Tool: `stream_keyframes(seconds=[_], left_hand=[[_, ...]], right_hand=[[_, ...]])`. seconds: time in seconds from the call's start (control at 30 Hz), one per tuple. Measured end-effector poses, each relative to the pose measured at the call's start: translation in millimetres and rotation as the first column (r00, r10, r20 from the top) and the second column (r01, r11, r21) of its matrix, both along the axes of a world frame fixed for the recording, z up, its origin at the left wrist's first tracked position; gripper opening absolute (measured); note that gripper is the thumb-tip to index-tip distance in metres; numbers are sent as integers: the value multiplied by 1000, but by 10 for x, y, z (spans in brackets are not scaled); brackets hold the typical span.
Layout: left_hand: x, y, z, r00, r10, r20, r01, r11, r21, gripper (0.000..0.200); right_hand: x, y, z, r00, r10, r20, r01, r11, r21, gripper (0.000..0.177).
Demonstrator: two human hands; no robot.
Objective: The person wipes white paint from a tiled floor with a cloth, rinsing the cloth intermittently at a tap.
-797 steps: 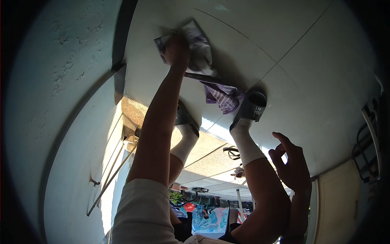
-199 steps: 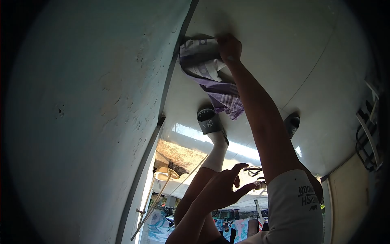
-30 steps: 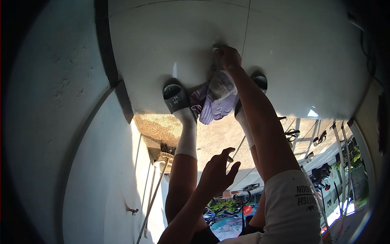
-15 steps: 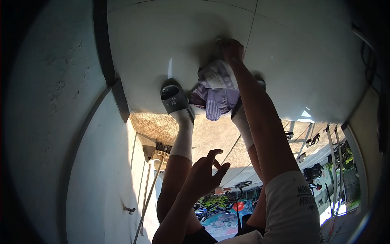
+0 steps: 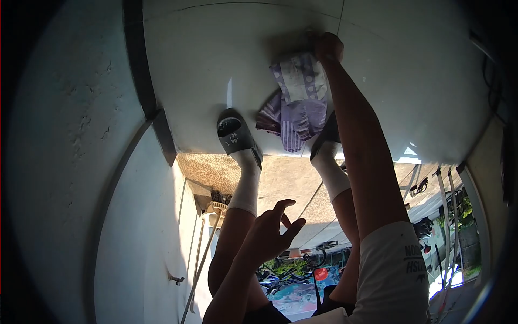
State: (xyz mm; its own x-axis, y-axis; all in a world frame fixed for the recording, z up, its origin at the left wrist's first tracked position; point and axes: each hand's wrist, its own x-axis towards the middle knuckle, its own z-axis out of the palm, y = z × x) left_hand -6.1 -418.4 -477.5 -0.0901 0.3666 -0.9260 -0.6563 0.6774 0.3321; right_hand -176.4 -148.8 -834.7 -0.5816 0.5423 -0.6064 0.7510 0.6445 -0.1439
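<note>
A crumpled purple-and-white cloth [image 5: 302,102], patterned with dots and stripes, lies across the pale floor between my feet. My right hand [image 5: 329,48] is closed at the far corner of this cloth, with the arm stretched forward; the fingertips are in shadow. My left hand [image 5: 275,229] hangs in the air over my legs, well apart from the cloth. Its fingers are loosely curved, thumb and index finger spread, with nothing between them.
Black slides [image 5: 234,132] with white socks are on my feet, on either side of the cloth. A pale wall with a tap [image 5: 176,279] and long poles [image 5: 202,267] stands at left. Sunlit paving [image 5: 286,175] begins behind my heels. A dark cable [image 5: 490,81] shows at far right.
My right hand has moved forward and slightly right, drawing the cloth along, so it lies more stretched out. The right slide now shows more. My left hand keeps its place.
</note>
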Motion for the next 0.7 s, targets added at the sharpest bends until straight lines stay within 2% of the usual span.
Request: stream_keyframes(seconds=[0.07, 0.17, 0.23, 0.27, 0.33, 0.4, 0.43, 0.47, 0.53, 0.57, 0.6, 0.7], left_hand=[[-63, 31, 23, 1000, -13, 23, 13, 1000, -5, 54], [-11, 49, 3, 998, 21, 58, -21, 1000, 5, 55], [-22, 37, -8, 997, -25, 76, 26, 1000, -4, 56], [-28, 26, -25, 993, -73, 96, 74, 997, -8, 56], [-25, 19, -5, 996, -70, 63, 71, 997, -10, 57], [-88, 41, -8, 995, -27, 96, 29, 999, -17, 57], [-83, 29, -17, 994, -28, 102, 30, 999, -17, 57], [-71, 19, -10, 997, -37, 64, 37, 999, -2, 57], [-84, 41, -33, 999, -33, 11, 33, 999, 14, 57], [-94, 43, -30, 999, -25, 41, 25, 1000, 2, 57], [-100, 41, -25, 997, -19, 71, 20, 1000, -13, 57], [-115, 61, -30, 998, -43, 55, 44, 999, -14, 57]], right_hand=[[382, -388, 111, 992, -123, -15, 122, 989, -80, 58], [1026, -824, 100, 992, -122, -19, 119, 986, -121, 54], [1179, -936, 101, 991, -59, 121, 77, 985, -152, 55], [1135, -856, 37, 991, -62, 117, 80, 985, -154, 55], [889, -500, 33, 993, 117, 14, -111, 967, -230, 56], [444, -234, -8, 996, 52, 66, -37, 976, -216, 56], [352, -145, -57, 973, 227, 43, -217, 961, -173, 57], [437, -161, -57, 972, 226, 54, -214, 961, -175, 57], [453, -292, 57, 993, -87, -81, 70, 978, -197, 57], [509, -440, 117, 979, -203, 4, 199, 960, -199, 57], [668, -634, 72, 964, -264, -36, 256, 955, -153, 53], [997, -945, 5, 973, -210, -99, 194, 969, -153, 51]])
